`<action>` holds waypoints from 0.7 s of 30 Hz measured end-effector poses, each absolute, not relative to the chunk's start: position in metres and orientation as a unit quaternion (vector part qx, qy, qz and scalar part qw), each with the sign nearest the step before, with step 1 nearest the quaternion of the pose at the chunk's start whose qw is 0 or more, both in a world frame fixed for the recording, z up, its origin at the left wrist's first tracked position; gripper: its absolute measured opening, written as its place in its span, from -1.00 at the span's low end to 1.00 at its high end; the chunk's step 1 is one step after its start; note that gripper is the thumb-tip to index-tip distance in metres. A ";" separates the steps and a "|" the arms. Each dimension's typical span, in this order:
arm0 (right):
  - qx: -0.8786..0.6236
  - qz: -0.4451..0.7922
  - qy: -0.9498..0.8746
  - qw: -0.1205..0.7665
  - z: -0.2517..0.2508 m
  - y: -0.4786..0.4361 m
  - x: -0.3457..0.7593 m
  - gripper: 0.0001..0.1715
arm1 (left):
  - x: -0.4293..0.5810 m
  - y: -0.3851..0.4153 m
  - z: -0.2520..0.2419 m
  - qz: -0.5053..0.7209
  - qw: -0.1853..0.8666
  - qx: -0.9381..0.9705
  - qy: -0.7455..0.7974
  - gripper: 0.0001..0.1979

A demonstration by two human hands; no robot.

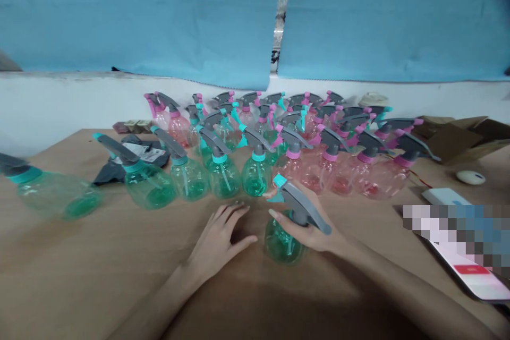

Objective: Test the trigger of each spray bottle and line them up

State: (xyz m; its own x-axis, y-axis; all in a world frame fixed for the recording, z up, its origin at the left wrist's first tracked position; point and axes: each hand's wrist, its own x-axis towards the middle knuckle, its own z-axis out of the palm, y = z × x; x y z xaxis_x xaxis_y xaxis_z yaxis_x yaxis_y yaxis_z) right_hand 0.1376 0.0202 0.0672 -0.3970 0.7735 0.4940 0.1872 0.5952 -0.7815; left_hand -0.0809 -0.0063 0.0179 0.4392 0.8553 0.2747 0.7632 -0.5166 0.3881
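Observation:
My right hand [311, 223] is wrapped round the neck of a green spray bottle [283, 244] with a grey and turquoise trigger head. That bottle is at the table's near middle, roughly upright; whether its base touches the wood I cannot tell. Just left of it, my left hand [219, 239] rests low over the table with its fingers spread and nothing in them. A green spray bottle [255, 175] stands beyond the gap between my hands. Pink spray bottles, such as one pink spray bottle [314, 175], stand beyond my right hand.
Several more bottles fill the table's back, and a green bottle [59, 194] is at far left. A dark plastic packet [147, 154] lies behind the left bottles. On the right are a cardboard box [454, 138], a white mouse [470, 177], a white box [444, 196] and a phone [470, 271].

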 end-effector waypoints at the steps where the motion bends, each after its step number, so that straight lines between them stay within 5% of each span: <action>1: -0.316 0.324 -0.772 0.446 0.067 0.022 0.138 -0.67 | -0.081 -0.006 0.017 0.221 0.100 0.841 0.484 -0.49; 8: -0.327 0.385 -0.742 0.442 0.068 0.022 0.135 -0.52 | -0.078 -0.010 0.011 0.142 0.041 0.850 0.506 -0.35; 21: -0.314 0.380 -0.736 0.463 0.057 0.026 0.133 -0.46 | -0.077 -0.013 0.012 0.102 0.024 0.866 0.490 -0.39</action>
State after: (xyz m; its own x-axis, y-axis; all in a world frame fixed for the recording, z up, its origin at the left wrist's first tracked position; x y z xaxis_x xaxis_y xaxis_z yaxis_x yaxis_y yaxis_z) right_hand 0.1332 0.0255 0.0566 -0.3738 0.8144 0.4439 0.1092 0.5139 -0.8509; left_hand -0.0774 -0.0133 0.0118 0.4999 0.8525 0.1531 0.8427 -0.5195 0.1413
